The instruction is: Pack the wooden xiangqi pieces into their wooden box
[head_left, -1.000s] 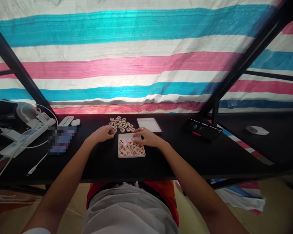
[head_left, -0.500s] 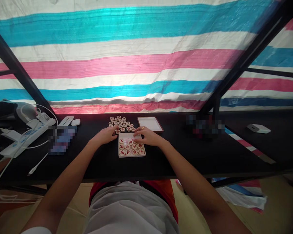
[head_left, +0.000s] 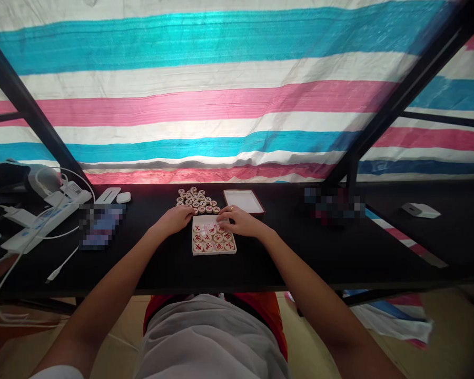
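Observation:
My left hand (head_left: 176, 219) is at the near left edge of a pile of round Chinese chess pieces (head_left: 201, 198), its fingertips closed round one piece that is mostly hidden. In front of the pile lies a shallow white box (head_left: 214, 253) holding several pieces with red characters (head_left: 208, 246), set in rows. My right hand (head_left: 243, 221), with a ring on one finger, reaches over the box's far right corner. Its curled fingers and thumb are at a piece (head_left: 220, 229) in the far row. Clear plastic with pink print shows between the pieces in that row.
Behind the right hand lies a box lid (head_left: 244, 201), white inside. On the left are a power strip (head_left: 43, 223) with cables, a blurred phone-like item (head_left: 102, 226) and a white earbud case (head_left: 124, 198). A white block (head_left: 421, 210) sits far right. Striped sheeting hangs behind the black desk.
My left hand has shifted slightly right, and its fingers now cover more of the piece there. More of the piece under my right fingers shows in the box's far row.

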A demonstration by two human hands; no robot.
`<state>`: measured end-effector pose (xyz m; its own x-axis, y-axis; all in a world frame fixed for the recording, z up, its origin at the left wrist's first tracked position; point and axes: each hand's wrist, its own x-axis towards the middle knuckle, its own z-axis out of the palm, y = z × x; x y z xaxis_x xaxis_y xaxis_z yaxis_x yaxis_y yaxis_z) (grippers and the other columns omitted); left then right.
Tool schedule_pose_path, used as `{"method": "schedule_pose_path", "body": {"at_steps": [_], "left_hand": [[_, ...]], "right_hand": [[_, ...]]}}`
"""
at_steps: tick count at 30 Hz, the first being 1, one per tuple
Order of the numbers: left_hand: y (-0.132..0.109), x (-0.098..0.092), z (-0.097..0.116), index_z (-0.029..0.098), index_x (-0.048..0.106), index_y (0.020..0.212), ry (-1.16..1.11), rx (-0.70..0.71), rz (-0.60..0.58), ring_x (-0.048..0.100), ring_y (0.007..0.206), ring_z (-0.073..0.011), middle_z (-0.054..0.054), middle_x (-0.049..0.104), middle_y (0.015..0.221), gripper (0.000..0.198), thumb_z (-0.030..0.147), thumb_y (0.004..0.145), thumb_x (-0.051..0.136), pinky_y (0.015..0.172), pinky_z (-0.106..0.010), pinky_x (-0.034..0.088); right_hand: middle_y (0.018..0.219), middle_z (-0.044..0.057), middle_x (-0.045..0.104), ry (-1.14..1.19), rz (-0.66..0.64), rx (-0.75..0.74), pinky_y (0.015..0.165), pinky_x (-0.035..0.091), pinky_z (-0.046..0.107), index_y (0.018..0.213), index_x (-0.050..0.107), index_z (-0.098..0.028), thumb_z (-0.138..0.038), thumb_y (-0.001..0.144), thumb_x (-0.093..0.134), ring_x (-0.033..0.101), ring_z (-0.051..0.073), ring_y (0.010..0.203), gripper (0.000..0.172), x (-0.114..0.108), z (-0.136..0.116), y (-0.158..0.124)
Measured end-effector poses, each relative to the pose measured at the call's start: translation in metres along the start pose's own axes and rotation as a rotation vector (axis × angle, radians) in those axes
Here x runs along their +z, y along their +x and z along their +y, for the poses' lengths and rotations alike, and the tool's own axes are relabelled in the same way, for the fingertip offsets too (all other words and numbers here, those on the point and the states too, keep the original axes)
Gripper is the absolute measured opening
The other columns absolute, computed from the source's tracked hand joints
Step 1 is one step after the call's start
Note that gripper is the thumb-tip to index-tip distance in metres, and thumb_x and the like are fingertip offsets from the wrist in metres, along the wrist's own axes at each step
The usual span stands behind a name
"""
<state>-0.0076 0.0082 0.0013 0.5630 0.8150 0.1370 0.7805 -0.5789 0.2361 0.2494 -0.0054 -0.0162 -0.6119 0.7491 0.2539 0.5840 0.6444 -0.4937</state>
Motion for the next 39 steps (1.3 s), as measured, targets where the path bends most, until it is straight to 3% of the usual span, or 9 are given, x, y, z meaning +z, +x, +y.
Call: {"method": "schedule_pose_path", "body": {"at_steps": [5,8,12,16,20,24,30,35,39], "left_hand": [[-0.008,-0.012,0.014,0.022,0.067,0.093,-0.054,0.097,-0.011,0.060,0.084,-0.0176,-0.003,0.067,0.091,0.026,0.031,0.088,0.043,0.075,-0.026,0.044],[-0.010,-0.013,0.019,0.022,0.069,0.092,-0.080,0.164,-0.117,0.060,0.084,-0.0179,-0.004,0.065,0.089,0.026,0.038,0.084,0.050,0.075,-0.025,0.043],[-0.010,-0.008,0.017,0.024,0.067,0.102,-0.121,0.137,-0.215,0.060,0.086,-0.0188,-0.004,0.066,0.096,0.031,0.042,0.082,0.052,0.074,-0.025,0.043],[-0.009,-0.005,0.020,0.023,0.066,0.102,-0.126,0.095,-0.212,0.060,0.083,-0.0187,-0.003,0.066,0.096,0.030,0.040,0.081,0.053,0.071,-0.024,0.043],[-0.008,-0.012,0.023,0.023,0.063,0.103,-0.096,0.058,-0.097,0.059,0.079,-0.0166,-0.001,0.066,0.095,0.029,0.028,0.076,0.055,0.069,-0.023,0.042],[-0.009,-0.023,0.010,0.021,0.060,0.098,-0.086,-0.044,0.006,0.056,0.071,-0.0153,-0.001,0.064,0.084,0.025,0.029,0.077,0.051,0.063,-0.024,0.040],[-0.006,-0.018,-0.012,0.019,0.065,0.085,-0.039,-0.086,-0.176,0.057,0.072,-0.0166,-0.002,0.062,0.079,0.019,0.029,0.079,0.049,0.063,-0.024,0.040],[-0.004,-0.009,-0.012,0.026,0.063,0.116,0.016,-0.059,-0.153,0.060,0.088,-0.0201,-0.007,0.060,0.103,0.038,0.040,0.087,0.044,0.076,-0.026,0.043],[-0.006,-0.008,-0.011,0.028,0.053,0.128,0.079,-0.114,-0.190,0.060,0.092,-0.0214,-0.006,0.063,0.106,0.043,0.039,0.087,0.043,0.075,-0.026,0.044]], "right_hand": [[0.110,0.009,0.059,0.026,-0.025,0.027,0.093,0.045,0.038,0.100,0.070,-0.023,-0.047,0.074,0.067,0.054,0.024,0.106,0.035,-0.001,0.000,-0.001],[0.106,0.009,0.061,0.021,0.000,0.033,0.092,0.044,0.037,0.097,0.070,-0.022,-0.043,0.079,0.064,0.055,0.022,0.103,0.028,0.002,0.002,0.000],[0.103,0.009,0.062,0.007,0.022,0.024,0.091,0.045,0.036,0.096,0.071,-0.021,-0.039,0.083,0.060,0.057,0.022,0.100,0.024,0.005,0.003,0.001],[0.104,0.009,0.062,0.001,0.011,0.017,0.090,0.046,0.035,0.097,0.071,-0.022,-0.041,0.082,0.060,0.057,0.022,0.101,0.026,0.003,0.002,0.000],[0.105,0.008,0.062,0.003,0.013,0.013,0.090,0.045,0.035,0.097,0.071,-0.022,-0.042,0.081,0.061,0.057,0.022,0.102,0.027,0.002,0.002,0.000],[0.106,0.009,0.061,0.018,-0.007,0.027,0.090,0.044,0.035,0.098,0.070,-0.021,-0.043,0.082,0.060,0.055,0.022,0.102,0.028,0.002,0.004,0.000],[0.106,0.009,0.061,0.011,-0.060,0.021,0.092,0.043,0.036,0.101,0.069,-0.021,-0.040,0.081,0.061,0.055,0.023,0.102,0.029,-0.003,0.001,-0.001],[0.106,0.008,0.061,0.032,-0.067,0.045,0.092,0.042,0.035,0.103,0.068,-0.022,-0.034,0.079,0.062,0.055,0.023,0.102,0.027,-0.006,-0.003,-0.002],[0.110,0.008,0.059,0.040,-0.088,0.058,0.093,0.042,0.036,0.106,0.066,-0.022,-0.030,0.077,0.063,0.053,0.023,0.106,0.030,-0.008,-0.002,-0.003]]}}
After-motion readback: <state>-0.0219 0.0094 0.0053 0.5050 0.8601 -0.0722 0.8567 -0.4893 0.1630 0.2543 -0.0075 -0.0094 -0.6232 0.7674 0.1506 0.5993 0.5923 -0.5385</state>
